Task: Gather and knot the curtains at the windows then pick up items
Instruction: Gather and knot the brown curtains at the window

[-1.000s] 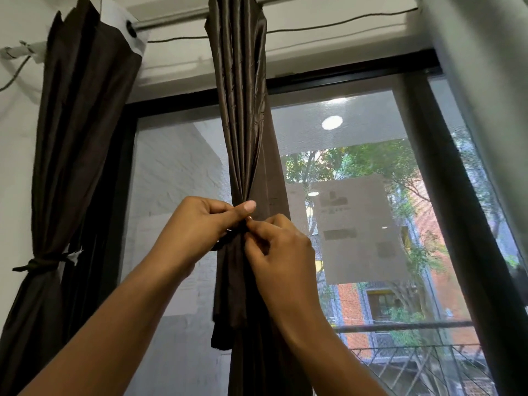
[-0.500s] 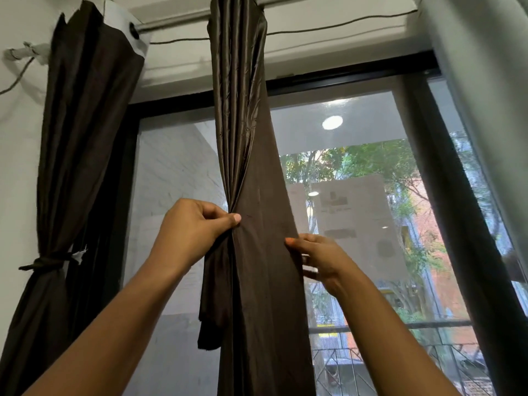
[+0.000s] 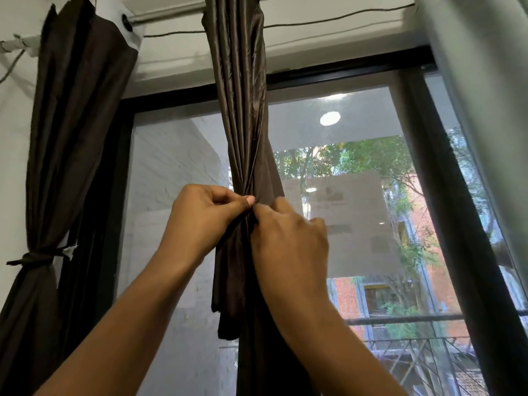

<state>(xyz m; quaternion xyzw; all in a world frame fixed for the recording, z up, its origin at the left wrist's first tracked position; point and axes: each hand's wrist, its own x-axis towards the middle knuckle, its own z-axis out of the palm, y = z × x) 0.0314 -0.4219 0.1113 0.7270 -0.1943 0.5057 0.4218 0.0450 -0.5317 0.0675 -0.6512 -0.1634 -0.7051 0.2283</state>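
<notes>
A dark brown middle curtain hangs from the rod in front of the window. My left hand pinches its gathered folds at mid height. My right hand presses in from the right, fingers closed on the same bunch of cloth. The two hands touch at the gather. A loose flap of the curtain hangs below my left hand. At the far left, a second brown curtain hangs, tied with a knotted band.
The curtain rod runs along the top with a thin wire under it. A black window frame stands at the right, beside a white wall. Trees and buildings show through the glass.
Half a second ago my right hand held the curtain's right edge out wide. It has swung left and bunched the cloth against my left hand.
</notes>
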